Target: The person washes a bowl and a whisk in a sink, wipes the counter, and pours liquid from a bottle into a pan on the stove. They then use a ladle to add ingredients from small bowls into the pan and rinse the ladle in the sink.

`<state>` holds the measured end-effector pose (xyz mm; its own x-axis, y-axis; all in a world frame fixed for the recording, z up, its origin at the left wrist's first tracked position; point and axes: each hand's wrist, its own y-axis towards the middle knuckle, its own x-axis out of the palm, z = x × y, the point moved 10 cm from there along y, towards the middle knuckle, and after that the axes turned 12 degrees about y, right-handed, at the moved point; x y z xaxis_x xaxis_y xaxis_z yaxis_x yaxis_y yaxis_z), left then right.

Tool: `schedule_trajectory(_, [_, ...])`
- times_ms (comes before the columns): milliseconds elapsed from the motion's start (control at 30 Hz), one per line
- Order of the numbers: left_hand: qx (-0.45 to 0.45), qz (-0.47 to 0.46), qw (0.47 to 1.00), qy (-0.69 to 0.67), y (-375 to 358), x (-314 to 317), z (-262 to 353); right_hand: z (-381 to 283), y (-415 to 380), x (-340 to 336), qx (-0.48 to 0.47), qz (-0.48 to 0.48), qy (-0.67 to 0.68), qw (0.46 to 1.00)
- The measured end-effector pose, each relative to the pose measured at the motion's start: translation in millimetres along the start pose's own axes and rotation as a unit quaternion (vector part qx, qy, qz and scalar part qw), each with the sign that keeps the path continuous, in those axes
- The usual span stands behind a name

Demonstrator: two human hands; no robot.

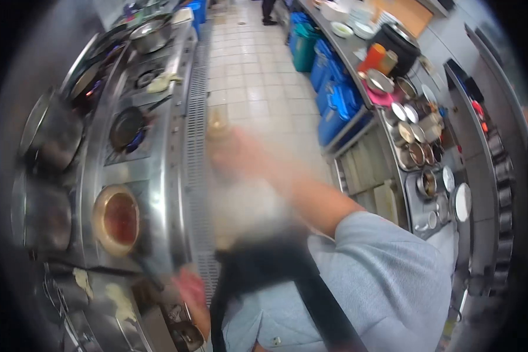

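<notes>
My right hand is raised in front of me, its fingers wrapped round a pale, yellowish bottle; haze blurs both. Down at the lower left, my left hand is by the handle end of a pan holding reddish-brown liquid. A pinkish cloth or glove seems to be at that hand, and its fingers are too blurred to make out. The pan rests on the steel stove, left of me. Farther up the stove, a small black frying pan sits over a blue flame.
Large steel pots line the far left. A yellowish cloth lies on the stove. On the right, a counter carries several metal containers, bowls and a red bottle. Blue bins stand beneath it. A person stands far ahead.
</notes>
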<state>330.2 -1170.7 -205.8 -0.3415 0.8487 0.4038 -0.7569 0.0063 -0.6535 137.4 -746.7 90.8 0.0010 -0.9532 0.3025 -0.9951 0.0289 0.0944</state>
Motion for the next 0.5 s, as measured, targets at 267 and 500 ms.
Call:
schedule_trajectory(267, [0.008, 0.022, 0.922, 0.387, 14.5, 100.7, -89.1, -145.4, -93.3, -322.6, -0.115, 0.281, -0.19, 0.934])
schedule_trajectory(500, [-0.022, 0.032, 0.692, 0.721, 43.9, 32.0, -150.8, -283.9, -234.9, -543.6, -0.186, 0.563, -0.438, 0.676])
